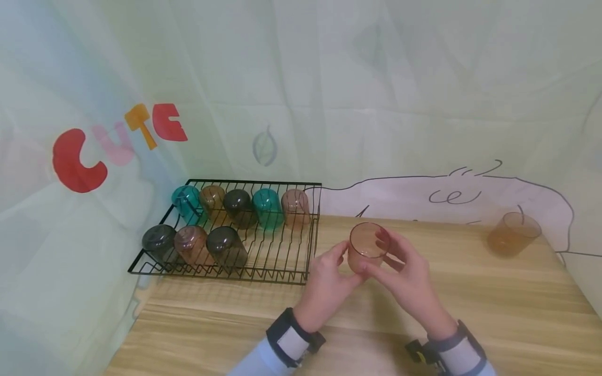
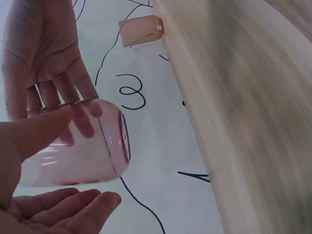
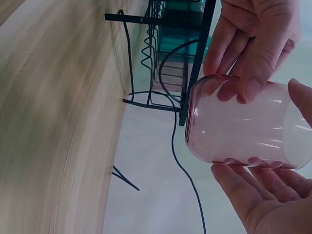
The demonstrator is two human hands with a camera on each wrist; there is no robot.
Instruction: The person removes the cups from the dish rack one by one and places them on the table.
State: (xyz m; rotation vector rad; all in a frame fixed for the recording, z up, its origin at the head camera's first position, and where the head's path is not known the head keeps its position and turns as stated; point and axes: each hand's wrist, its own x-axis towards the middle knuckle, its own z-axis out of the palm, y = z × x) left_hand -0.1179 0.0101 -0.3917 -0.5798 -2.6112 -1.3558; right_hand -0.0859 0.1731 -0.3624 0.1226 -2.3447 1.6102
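Observation:
A see-through pink glass (image 1: 366,249) is held up above the table between both hands, its open rim upward in the head view. My left hand (image 1: 326,282) grips it from the left, thumb on the near side. From the right, my right hand (image 1: 409,271) holds it with thumb in front and fingers round the far side. In the left wrist view the glass (image 2: 83,151) lies between the left thumb and fingers, with the right hand (image 2: 44,53) beyond. The right wrist view shows the glass (image 3: 234,124) with its thick base towards the rack.
Left on the wooden table (image 1: 470,292) stands a black wire rack (image 1: 277,279). Several teal, amber, grey and pink glasses sit upside down on it in two rows. An orange glass (image 1: 512,235) stands at the back right. A printed curtain (image 1: 376,104) hangs behind.

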